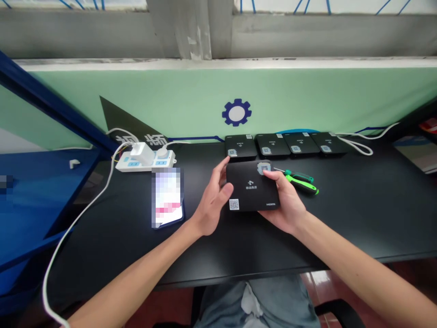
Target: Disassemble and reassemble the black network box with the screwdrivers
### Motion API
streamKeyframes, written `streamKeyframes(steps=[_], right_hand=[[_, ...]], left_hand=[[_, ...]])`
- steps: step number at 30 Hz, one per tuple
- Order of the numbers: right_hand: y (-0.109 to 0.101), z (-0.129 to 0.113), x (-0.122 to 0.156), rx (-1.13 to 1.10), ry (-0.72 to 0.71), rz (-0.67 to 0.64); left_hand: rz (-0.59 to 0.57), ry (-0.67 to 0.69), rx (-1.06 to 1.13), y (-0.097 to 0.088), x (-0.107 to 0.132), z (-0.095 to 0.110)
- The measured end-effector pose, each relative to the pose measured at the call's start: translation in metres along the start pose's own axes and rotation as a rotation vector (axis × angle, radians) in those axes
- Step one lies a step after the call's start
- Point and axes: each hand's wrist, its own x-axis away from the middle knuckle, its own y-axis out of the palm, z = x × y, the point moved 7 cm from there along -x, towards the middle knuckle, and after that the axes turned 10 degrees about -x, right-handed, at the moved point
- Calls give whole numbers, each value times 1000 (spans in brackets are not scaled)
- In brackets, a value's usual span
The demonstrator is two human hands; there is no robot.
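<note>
Our right hand (291,206) clasps the black box (251,196) face-up, likely for legibility, back from the worktop's (362,214) near edge. Left hand (210,207): half open, alongside.

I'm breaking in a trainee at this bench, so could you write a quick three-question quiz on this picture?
1. How many black boxes lie in the row along the green wall?
2. True or false: the right hand has its thumb on top of the held box.
3. What colour are the tool handles? a) red b) green c) white

Key: 1 four; 2 true; 3 b
</note>
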Motion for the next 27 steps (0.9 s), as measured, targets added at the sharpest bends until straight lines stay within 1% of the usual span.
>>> streamKeyframes(steps=[2, 4, 6, 7, 10, 14, 19, 21, 24, 27], right_hand=[[-3, -2, -6, 19, -1, 3], [-5, -2, -11, 64, -12, -2], [-6, -2, -15, 134, -55, -2], [-7, -2, -16, 171, -85, 2], [-7, -3, -18, 231, -158, 7], [-5, -8, -18, 300, -241, -20], [-10, -26, -14, 497, -465, -68], [-13, -31, -12, 576, -525, -81], [-13, -33, -10, 631, -550, -86], [-10, -33, -9, 635, -545, -80]], left_hand=[[-73, -170, 219, 10, 1, -10], [-191, -300, 410, 22, 3, -14], [-288, -370, 537, 31, 5, -12], [-301, -384, 583, 32, 6, -10], [-263, -406, 671, 27, 4, -6], [-236, -443, 729, 24, 3, -8], [-206, -406, 726, 20, 0, -8], [-203, -392, 715, 20, -2, -6], [-197, -386, 717, 20, -3, -5], [-194, -392, 728, 20, -3, -4]])
